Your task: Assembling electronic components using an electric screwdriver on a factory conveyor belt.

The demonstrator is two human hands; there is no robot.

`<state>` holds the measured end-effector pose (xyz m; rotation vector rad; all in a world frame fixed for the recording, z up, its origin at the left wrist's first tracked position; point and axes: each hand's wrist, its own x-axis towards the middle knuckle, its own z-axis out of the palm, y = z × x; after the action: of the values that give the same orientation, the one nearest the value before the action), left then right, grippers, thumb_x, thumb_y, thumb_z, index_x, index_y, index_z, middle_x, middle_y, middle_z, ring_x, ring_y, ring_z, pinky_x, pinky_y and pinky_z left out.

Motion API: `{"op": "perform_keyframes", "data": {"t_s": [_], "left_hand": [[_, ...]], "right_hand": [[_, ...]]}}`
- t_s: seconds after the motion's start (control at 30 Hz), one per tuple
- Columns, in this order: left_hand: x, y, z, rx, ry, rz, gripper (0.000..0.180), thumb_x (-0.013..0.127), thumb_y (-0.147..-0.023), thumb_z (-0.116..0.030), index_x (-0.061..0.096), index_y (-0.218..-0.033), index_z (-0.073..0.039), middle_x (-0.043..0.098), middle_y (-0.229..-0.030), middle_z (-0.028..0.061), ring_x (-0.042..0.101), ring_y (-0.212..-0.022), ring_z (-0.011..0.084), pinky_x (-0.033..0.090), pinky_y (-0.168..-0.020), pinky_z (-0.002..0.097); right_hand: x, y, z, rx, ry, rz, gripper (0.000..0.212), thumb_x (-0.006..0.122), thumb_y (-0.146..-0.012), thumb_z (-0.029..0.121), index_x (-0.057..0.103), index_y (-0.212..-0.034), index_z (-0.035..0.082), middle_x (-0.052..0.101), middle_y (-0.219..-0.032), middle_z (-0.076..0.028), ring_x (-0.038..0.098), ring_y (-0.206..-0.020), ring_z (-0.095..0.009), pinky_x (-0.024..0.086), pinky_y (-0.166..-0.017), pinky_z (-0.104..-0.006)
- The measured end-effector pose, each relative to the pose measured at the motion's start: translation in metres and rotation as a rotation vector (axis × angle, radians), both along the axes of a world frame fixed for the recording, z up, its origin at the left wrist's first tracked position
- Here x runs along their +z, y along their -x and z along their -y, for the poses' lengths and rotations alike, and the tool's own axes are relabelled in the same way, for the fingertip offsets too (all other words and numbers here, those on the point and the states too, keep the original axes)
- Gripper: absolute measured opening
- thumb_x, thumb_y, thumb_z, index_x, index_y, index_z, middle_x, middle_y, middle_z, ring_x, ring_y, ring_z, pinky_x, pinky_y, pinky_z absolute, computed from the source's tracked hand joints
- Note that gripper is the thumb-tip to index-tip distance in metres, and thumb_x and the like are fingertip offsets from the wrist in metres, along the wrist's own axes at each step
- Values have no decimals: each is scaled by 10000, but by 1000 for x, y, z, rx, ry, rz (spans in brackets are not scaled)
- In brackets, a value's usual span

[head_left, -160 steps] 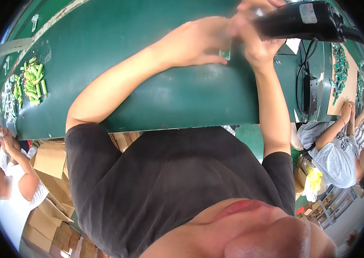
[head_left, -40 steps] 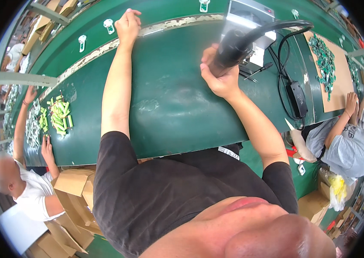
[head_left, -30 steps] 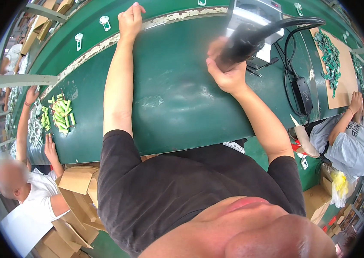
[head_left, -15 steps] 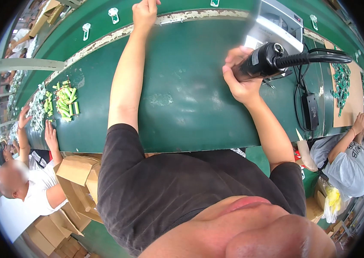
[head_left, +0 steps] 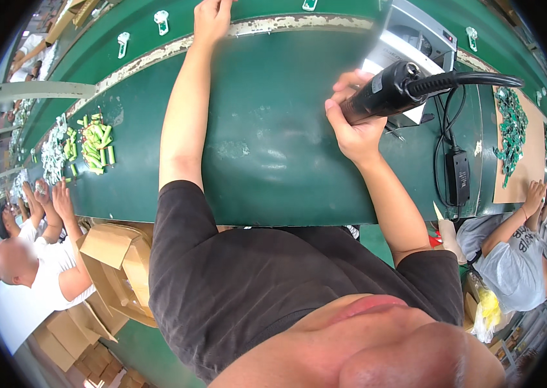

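My left hand (head_left: pixel 211 21) reaches to the far side of the bench, at the upper edge of the picture. Its fingers look apart, nothing shows in them, and their tips are cut off. In my right hand (head_left: pixel 358 132) is a black corded electric screwdriver (head_left: pixel 386 94), its cable end tilted up toward me. The working end is hidden behind the hand. Just beyond the tool stands a grey-white boxy machine (head_left: pixel 409 42) with an opening in its front, possibly a screw feeder.
White-and-green small parts (head_left: pixel 161 22) lie spaced along a green belt (head_left: pixel 247 11) beyond a worn rail. Green cylinders (head_left: pixel 99 143) are heaped at left, near a co-worker's hands. A black power adapter (head_left: pixel 459 176) with cables lies right; green pieces (head_left: pixel 511 136) cover cardboard beside another worker.
The small parts at the belt's left have shifted left. My right hand and the screwdriver have moved slightly left. At left, the co-worker's hands have drawn closer together.
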<state>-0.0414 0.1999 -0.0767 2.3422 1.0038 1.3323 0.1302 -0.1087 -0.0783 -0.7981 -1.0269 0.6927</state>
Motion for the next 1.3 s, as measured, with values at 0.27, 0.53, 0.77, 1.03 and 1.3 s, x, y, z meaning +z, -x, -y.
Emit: {"op": "perform_keyframes", "data": {"t_s": [0.27,0.53,0.77,1.03,1.3], "left_hand": [[-10,-1,-9,-45,110,-60,180,618,-986,-153,695,-924,-2,645,-815,116,625,-738,196,495,-697,327],[-2,-7,2,-55,135,-94,153,681,-945,-161,727,-963,-17,676,-810,88,621,-719,155,505,-687,304],[19,-45,33,-265,108,-286,230,715,-911,-199,733,-1068,-32,717,-909,141,693,-772,254,545,-720,358],[-12,-52,23,-129,-79,-411,220,720,-902,-261,752,-965,-53,704,-983,126,683,-912,353,547,-800,433],[26,-57,88,-160,-148,-439,167,716,-891,-223,742,-854,-62,666,-903,133,678,-888,348,545,-761,457]], "right_hand": [[-4,-3,-5,14,-36,-53,684,609,-833,-219,397,-1433,32,529,-1196,-136,578,-835,-120,494,-662,-249],[-6,-11,-4,-54,24,35,672,626,-836,-199,399,-1432,12,562,-1146,-109,561,-880,-112,503,-713,-265],[-3,-13,-3,-126,29,55,643,633,-826,-150,438,-1411,29,602,-1084,-64,587,-844,-92,507,-726,-257],[0,-7,-6,-149,-26,98,603,666,-832,-97,424,-1379,-25,663,-983,-49,623,-690,-111,518,-660,-263],[37,-18,10,-146,-25,-159,829,604,-796,-156,263,-1502,112,521,-1114,-142,584,-612,-165,511,-520,-274]]}}
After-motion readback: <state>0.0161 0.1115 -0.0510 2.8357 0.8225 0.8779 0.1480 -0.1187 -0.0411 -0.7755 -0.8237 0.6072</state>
